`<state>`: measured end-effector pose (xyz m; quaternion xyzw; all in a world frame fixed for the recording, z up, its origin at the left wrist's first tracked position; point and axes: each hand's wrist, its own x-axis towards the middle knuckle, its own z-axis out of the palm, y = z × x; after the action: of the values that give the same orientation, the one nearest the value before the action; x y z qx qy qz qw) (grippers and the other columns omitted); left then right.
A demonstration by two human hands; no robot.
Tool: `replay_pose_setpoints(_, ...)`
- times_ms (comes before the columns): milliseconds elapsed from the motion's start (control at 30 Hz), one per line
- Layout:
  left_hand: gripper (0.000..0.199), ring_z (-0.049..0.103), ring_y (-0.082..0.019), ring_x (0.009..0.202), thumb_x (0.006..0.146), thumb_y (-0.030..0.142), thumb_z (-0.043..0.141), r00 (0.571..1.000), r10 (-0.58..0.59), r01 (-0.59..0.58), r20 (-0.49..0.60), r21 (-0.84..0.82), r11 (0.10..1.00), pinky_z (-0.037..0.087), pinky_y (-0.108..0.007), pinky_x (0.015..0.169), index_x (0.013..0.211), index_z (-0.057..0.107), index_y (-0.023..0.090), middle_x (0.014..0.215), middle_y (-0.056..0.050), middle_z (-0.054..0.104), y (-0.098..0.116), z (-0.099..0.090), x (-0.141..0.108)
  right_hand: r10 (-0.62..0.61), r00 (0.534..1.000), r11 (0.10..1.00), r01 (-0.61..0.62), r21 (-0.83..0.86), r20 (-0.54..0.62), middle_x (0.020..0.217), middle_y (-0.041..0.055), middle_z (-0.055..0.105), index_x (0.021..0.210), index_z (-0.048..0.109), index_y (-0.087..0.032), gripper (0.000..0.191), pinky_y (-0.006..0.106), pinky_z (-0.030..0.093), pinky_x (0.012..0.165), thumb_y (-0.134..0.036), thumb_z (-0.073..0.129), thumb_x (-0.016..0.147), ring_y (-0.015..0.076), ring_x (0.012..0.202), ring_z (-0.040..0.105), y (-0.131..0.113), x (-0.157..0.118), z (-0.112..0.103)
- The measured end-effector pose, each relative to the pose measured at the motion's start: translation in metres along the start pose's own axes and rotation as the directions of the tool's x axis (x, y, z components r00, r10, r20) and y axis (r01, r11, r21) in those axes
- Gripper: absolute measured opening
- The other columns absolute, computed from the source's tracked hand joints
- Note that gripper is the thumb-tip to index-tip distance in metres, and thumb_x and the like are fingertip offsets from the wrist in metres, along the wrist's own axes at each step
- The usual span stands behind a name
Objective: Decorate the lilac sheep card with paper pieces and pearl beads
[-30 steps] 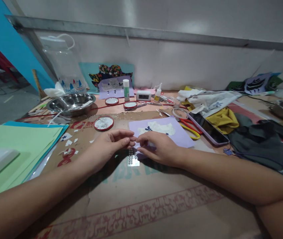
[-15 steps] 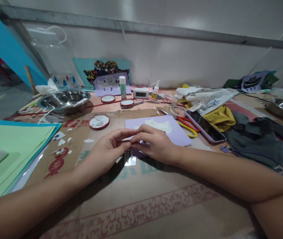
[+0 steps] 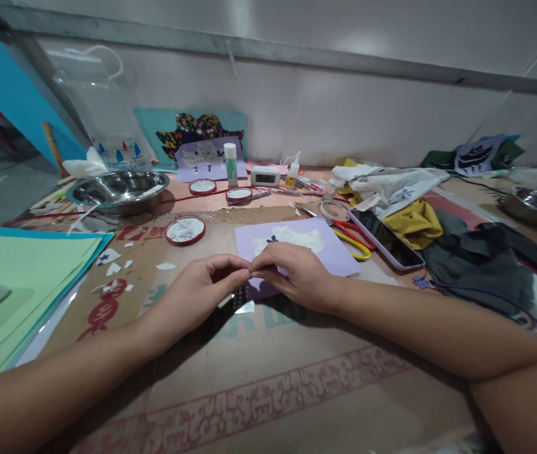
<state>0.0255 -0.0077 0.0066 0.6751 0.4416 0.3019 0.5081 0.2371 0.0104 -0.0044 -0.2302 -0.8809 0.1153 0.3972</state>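
Note:
Fingertips of my left hand (image 3: 202, 287) and my right hand (image 3: 297, 274) meet in the middle, each in a pinch. Whatever lies between them is too small to make out. Just under the fingers hangs or lies a small clear sheet with rows of dark beads (image 3: 241, 299); which hand touches it is unclear. Behind my right hand lies a purple sheet (image 3: 339, 255) bearing a white cut-out shape (image 3: 309, 239) with a small dark figure on it. A red-rimmed lid of small pale pieces (image 3: 186, 231) rests beyond my left hand.
Green and blue paper sheets (image 3: 27, 271) lie at left, near white scraps (image 3: 113, 268). A steel bowl (image 3: 121, 192), glue stick (image 3: 230, 165), clock (image 3: 265, 176) and glue bottle (image 3: 293, 171) stand behind. At right are yellow-handled scissors (image 3: 356, 244), a phone (image 3: 386, 239) and cloths (image 3: 415, 224).
My fingertips have drawn closer together, and my right hand's fingers have shifted slightly. The dark figure on the white shape shows more now. The whole view has moved a little.

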Motion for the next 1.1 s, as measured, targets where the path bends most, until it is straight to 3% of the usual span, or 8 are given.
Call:
replay_pose_setpoints(267, 0.027, 0.067, -0.021, 0.086, 0.089, 0.047, 0.064, 0.999, 0.050, -0.050, 0.006, 0.052, 0.997, 0.051, -0.032, 0.080, 0.093, 0.078, 0.023, 0.094, -0.004, 0.077, 0.0009, -0.0026, -0.0009, 0.057, 0.998, 0.998, -0.057, 0.018, 0.012, 0.080, 0.0010, 0.070, 0.090, 0.064, -0.019, 0.008, 0.023, 0.047, 0.066, -0.022, 0.062, 0.096, 0.0128, 0.069, 0.061, -0.0030, 0.0001, -0.0001)
replay_pose_setpoints(467, 0.037, 0.066, -0.021, 0.083, 0.089, 0.054, 0.061, 0.997, -0.061, 0.058, 0.037, 0.067, 0.996, 0.050, -0.030, 0.071, 0.096, 0.076, 0.021, 0.094, -0.006, 0.075, -0.0023, -0.0043, -0.0007, 0.119, 0.992, 0.991, -0.121, 0.050, 0.039, 0.080, 0.0002, 0.069, 0.090, 0.062, -0.020, 0.011, 0.023, 0.046, 0.067, -0.029, 0.065, 0.095, 0.0130, 0.070, 0.061, -0.0018, -0.0002, 0.0000)
replay_pose_setpoints(600, 0.036, 0.062, -0.019, 0.075, 0.089, 0.053, 0.060, 0.999, -0.051, 0.050, 0.008, 0.075, 0.996, 0.048, -0.029, 0.066, 0.092, 0.075, 0.020, 0.085, -0.005, 0.074, 0.0015, -0.0034, -0.0008, 0.158, 0.985, 0.985, -0.162, 0.057, 0.068, 0.084, 0.0014, 0.069, 0.093, 0.062, -0.020, 0.014, 0.024, 0.047, 0.068, -0.034, 0.064, 0.096, 0.0138, 0.072, 0.061, -0.0010, -0.0005, -0.0006)
replay_pose_setpoints(733, 0.035, 0.059, -0.017, 0.068, 0.088, 0.053, 0.061, 0.999, -0.045, 0.044, 0.022, 0.035, 0.998, 0.045, -0.027, 0.060, 0.085, 0.073, 0.020, 0.077, -0.003, 0.070, 0.0033, -0.0024, -0.0005, 0.157, 0.981, 0.986, -0.162, 0.044, 0.111, 0.084, 0.0020, 0.068, 0.095, 0.061, -0.019, 0.014, 0.025, 0.047, 0.067, -0.033, 0.062, 0.096, 0.0140, 0.071, 0.061, -0.0025, 0.0003, -0.0021)
replay_pose_setpoints(1100, 0.031, 0.056, -0.015, 0.064, 0.091, 0.046, 0.058, 0.998, -0.033, 0.032, 0.052, 0.014, 0.999, 0.044, -0.026, 0.062, 0.077, 0.069, 0.020, 0.071, -0.001, 0.066, 0.0007, -0.0022, -0.0005, 0.160, 0.975, 0.985, -0.168, 0.042, 0.152, 0.085, 0.0022, 0.068, 0.096, 0.061, -0.019, 0.014, 0.025, 0.047, 0.067, -0.033, 0.063, 0.096, 0.0140, 0.072, 0.061, -0.0028, 0.0012, -0.0013)
